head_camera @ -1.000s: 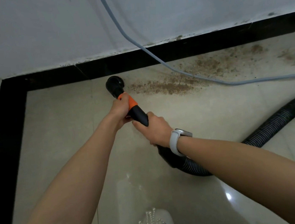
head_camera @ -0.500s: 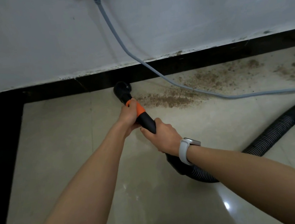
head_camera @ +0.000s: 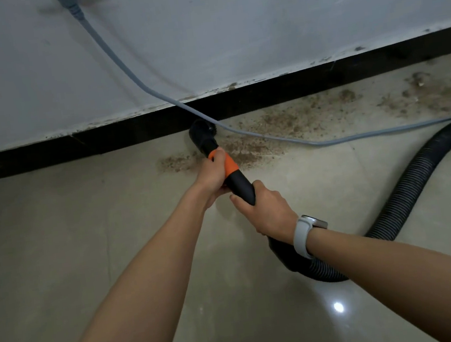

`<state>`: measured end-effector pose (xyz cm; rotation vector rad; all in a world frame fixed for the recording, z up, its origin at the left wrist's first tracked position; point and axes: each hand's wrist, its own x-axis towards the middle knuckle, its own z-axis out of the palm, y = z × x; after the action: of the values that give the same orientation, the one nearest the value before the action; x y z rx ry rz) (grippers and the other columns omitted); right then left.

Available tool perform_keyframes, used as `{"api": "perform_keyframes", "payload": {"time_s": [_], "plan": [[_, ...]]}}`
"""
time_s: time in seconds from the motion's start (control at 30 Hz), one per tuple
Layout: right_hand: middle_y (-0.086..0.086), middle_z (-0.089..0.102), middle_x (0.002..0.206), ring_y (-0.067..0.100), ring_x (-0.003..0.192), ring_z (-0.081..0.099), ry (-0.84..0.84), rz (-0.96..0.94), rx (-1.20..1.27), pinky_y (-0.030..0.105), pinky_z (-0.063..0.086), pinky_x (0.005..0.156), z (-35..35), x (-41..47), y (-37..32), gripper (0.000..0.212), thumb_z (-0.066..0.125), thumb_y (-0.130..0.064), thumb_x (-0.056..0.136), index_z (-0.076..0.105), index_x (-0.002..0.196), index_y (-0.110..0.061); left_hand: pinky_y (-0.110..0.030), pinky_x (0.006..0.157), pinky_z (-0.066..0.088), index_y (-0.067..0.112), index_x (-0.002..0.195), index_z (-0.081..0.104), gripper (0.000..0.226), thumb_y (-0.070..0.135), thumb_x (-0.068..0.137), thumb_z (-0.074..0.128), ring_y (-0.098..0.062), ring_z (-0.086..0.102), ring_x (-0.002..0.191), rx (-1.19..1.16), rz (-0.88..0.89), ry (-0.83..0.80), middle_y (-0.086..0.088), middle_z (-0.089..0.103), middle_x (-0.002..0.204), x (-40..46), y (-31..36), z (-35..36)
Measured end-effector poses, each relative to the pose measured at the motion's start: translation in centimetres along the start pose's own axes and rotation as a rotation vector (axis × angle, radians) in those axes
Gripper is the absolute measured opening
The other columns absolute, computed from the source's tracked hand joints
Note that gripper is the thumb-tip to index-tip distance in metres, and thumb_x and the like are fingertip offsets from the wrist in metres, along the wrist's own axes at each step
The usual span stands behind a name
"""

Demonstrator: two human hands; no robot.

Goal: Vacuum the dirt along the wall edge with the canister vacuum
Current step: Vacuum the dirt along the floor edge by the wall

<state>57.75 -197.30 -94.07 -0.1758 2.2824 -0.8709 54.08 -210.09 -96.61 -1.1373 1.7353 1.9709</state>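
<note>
Where the floor (head_camera: 85, 244) meets the black skirting (head_camera: 128, 131), brown dirt (head_camera: 258, 144) is spread beside the wall. The ribbed hose (head_camera: 408, 191) is trailed rightward. The nozzle wand (head_camera: 237, 182) is gripped by both closed hands, left hand (head_camera: 212, 174) ahead, right hand (head_camera: 269, 211) behind, its brush head (head_camera: 202, 132) at the skirting.

Two bare forearms in view, no sleeves visible up to frame edge. Left hand (head_camera: 210, 176) bare: no ring, no band at wrist. Right hand (head_camera: 269, 211) bare too, no ring visible. Right wrist wore smartwatch (head_camera: 306, 234): wide white strap, smooth, rubber-like, wrapped round wrist; watch case pale, metallic-looking, seen edge-on at far side of wrist, face not readable. Fingernails short where visible, unpainted as far as could be told.
</note>
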Motion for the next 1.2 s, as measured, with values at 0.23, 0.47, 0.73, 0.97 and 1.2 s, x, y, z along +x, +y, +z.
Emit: {"api": "perform_keyframes", "payload": {"time_s": [0.23, 0.47, 0.73, 0.97, 1.2], "plan": [[0.016, 0.062, 0.088, 0.037, 0.074, 0.063, 0.035, 0.011, 0.064, 0.049, 0.055, 0.07, -0.9, -0.1, 1.2, 0.04, 0.05, -0.049, 0.091, 0.043, 0.101, -0.01, -0.031, 0.06, 0.047, 0.007, 0.127, 0.039, 0.045, 0.043, 0.099, 0.035, -0.019, 0.055, 0.08, 0.012, 0.008, -0.038, -0.005, 0.052, 0.092, -0.6, 0.5, 1.6], [0.006, 0.058, 0.077, 0.028, 0.06, 0.058, -0.06, -0.081, 0.062, 0.046, 0.056, 0.064, 1.4, -1.0, -0.4, 0.035, 0.052, -0.048, 0.091, 0.044, 0.098, -0.015, -0.03, 0.058, 0.048, 0.009, 0.126, 0.04, 0.042, 0.041, 0.099, 0.036, -0.021, 0.056, 0.087, -0.018, 0.063, 0.154, -0.012, 0.053, 0.112, -2.3, -1.4, -2.0], [0.007, 0.06, 0.081, 0.027, 0.059, 0.058, -0.158, -0.132, 0.078, 0.043, 0.056, 0.062, 7.2, -3.0, -4.3, 0.034, 0.052, -0.049, 0.089, 0.042, 0.095, -0.017, -0.029, 0.057, 0.045, 0.008, 0.116, 0.045, 0.036, 0.039, 0.099, 0.036, -0.018, 0.054, 0.076, -0.03, 0.06, 0.284, -0.006, 0.052, 0.089, -5.6, -3.2, -9.3], [0.016, 0.062, 0.092, 0.038, 0.074, 0.063, -0.177, -0.094, 0.125, 0.048, 0.055, 0.067, 10.3, -4.2, -5.4, 0.038, 0.051, -0.049, 0.09, 0.042, 0.099, -0.013, -0.029, 0.057, 0.044, 0.01, 0.101, 0.049, 0.032, 0.039, 0.099, 0.037, -0.018, 0.054, 0.074, 0.003, 0.021, 0.278, -0.006, 0.052, 0.083, -6.3, -4.6, -11.9], [0.015, 0.059, 0.088, 0.04, 0.076, 0.063, -0.163, -0.024, 0.185, 0.051, 0.055, 0.069, 10.0, -4.6, -4.6, 0.038, 0.051, -0.049, 0.09, 0.041, 0.096, -0.014, -0.028, 0.055, 0.043, 0.01, 0.101, 0.048, 0.033, 0.041, 0.098, 0.037, -0.017, 0.053, 0.07, 0.056, 0.001, 0.202, -0.005, 0.051, 0.08, -6.0, -4.4, -10.7]]}}
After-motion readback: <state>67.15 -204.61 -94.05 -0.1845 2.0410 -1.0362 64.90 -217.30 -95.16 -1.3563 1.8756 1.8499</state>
